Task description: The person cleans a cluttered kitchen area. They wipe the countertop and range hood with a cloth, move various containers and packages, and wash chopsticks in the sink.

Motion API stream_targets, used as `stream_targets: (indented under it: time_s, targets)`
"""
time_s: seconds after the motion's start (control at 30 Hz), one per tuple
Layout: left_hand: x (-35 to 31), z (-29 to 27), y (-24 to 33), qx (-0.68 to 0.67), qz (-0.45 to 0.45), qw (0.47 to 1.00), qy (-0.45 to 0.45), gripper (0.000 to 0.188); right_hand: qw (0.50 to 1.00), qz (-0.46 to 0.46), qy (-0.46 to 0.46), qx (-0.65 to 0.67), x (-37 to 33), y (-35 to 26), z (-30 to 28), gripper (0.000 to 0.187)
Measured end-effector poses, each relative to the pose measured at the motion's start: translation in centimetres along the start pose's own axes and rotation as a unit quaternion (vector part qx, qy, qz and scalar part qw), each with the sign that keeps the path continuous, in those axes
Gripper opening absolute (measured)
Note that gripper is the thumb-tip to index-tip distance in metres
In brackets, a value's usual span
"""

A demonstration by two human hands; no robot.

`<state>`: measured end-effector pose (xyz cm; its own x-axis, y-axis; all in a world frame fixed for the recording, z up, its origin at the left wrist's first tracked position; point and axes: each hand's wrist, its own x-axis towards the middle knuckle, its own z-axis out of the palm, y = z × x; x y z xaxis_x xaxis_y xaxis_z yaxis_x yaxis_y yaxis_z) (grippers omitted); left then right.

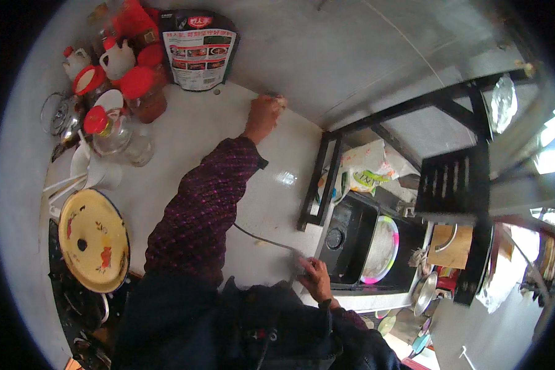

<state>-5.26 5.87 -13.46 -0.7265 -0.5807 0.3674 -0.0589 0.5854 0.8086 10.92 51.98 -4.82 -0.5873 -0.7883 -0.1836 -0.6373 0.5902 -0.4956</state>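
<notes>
Dark cloth garment front [265, 333] nearest. Thin dark cord [265, 239] on smooth pale tabletop [277, 209], long axis slanting rightward from purple-flecked sleeve [200, 203] toward right hand [317, 280]: fingers bent, grip blurred, can't tell. Cord seems light, bendy; best pinched mid-length. Left hand [264, 118] curled beside grey wall [327, 55], contents unclear.

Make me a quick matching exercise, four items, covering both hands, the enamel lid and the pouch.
1. left hand
2. right hand
3. enamel lid
4. stand-up pouch

A. cream-yellow with painted decoration
B. beside the black sink
C. upright, black with a pale printed panel
D. beyond the counter's middle, near the wall

Pairs: 1-D, 2-B, 3-A, 4-C
</notes>
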Motion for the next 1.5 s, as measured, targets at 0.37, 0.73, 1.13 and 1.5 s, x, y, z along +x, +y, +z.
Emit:
stream_targets:
  time_s: [0.37, 0.73, 1.13, 1.5]
  targets:
    - [-2.3, 6.7, 6.0, 0.131, 0.255, 0.945, -0.156, 0.039, 0.998, 0.048, -0.027, 0.019, 0.0, 1.3, 0.5, 0.067]
    - [-11.9, -1.6, 11.5, 0.071, 0.271, 0.895, -0.347, 0.059, 0.998, 0.048, -0.010, 0.041, 0.3, 0.3, 0.1, 0.068]
    - [-21.2, -4.9, 11.9, -0.117, 0.274, 0.849, -0.436, 0.027, 0.998, 0.003, 0.020, 0.054, -0.4, 1.1, 0.5, 0.067]
    - [-0.6, -9.8, 0.2, 0.046, 0.084, 0.985, -0.142, 0.041, 0.994, 0.006, 0.016, 0.107, -0.2, 2.3, 0.5, 0.067]
